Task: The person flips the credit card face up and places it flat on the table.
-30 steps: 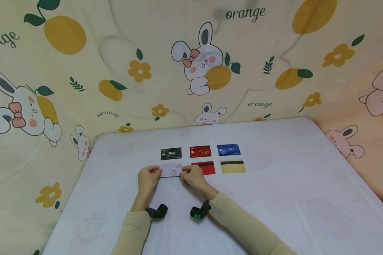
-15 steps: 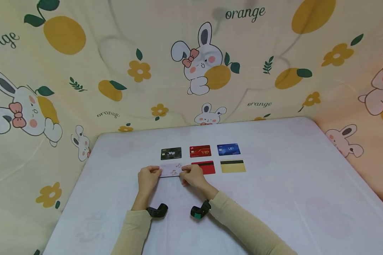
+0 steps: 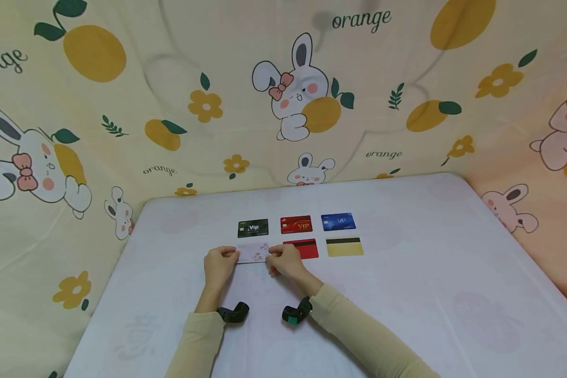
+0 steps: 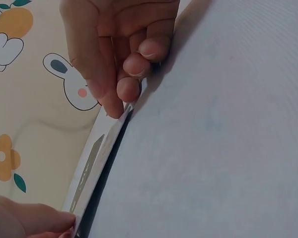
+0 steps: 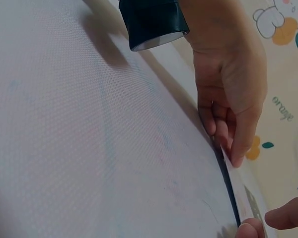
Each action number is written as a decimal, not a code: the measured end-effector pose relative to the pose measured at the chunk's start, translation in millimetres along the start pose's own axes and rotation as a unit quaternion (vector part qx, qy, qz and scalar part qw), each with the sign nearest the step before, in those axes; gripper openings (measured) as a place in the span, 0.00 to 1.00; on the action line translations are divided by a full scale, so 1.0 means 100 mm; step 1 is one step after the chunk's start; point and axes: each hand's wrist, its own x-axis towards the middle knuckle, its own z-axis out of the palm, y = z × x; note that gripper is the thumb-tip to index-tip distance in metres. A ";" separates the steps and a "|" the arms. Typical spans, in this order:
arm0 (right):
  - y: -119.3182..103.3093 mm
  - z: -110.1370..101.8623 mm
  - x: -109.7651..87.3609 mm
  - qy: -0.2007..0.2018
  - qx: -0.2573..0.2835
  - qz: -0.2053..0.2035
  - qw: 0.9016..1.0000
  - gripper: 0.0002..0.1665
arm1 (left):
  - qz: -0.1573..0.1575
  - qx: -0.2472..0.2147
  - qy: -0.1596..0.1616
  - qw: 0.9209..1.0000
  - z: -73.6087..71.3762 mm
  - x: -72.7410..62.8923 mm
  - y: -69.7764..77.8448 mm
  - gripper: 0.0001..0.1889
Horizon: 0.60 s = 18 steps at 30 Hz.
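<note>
A pale pink card (image 3: 252, 252) with small printed figures is spanned between both hands near the table's middle. My left hand (image 3: 219, 266) pinches its left end between thumb and fingers. At the opposite end, my right hand (image 3: 288, 261) pinches the card too. In the left wrist view the card is almost edge-on, with a dark shadow along its near edge, the right hand (image 4: 124, 49) above and left fingertips (image 4: 35, 218) at the bottom. A black VIP card (image 3: 253, 228) lies just behind. The red striped card (image 3: 308, 249) is partly covered by my right hand.
To the right in the front row lies a gold card (image 3: 344, 247) with a black stripe. Behind are a red VIP card (image 3: 296, 224) and a blue one (image 3: 338, 221). The white-covered table (image 3: 406, 294) ends at a patterned curtain (image 3: 245, 105).
</note>
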 end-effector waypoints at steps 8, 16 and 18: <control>0.01 0.00 0.01 -0.002 -0.001 0.004 1.000 0.21 | -0.007 0.002 -0.007 1.000 0.00 -0.02 0.03 0.10; 0.02 0.00 0.02 -0.007 -0.004 -0.007 1.000 0.21 | -0.008 0.014 -0.004 1.000 -0.01 -0.03 0.02 0.11; 0.02 0.00 0.02 -0.007 -0.006 -0.008 1.000 0.21 | -0.002 0.013 0.000 1.000 -0.01 -0.03 0.02 0.10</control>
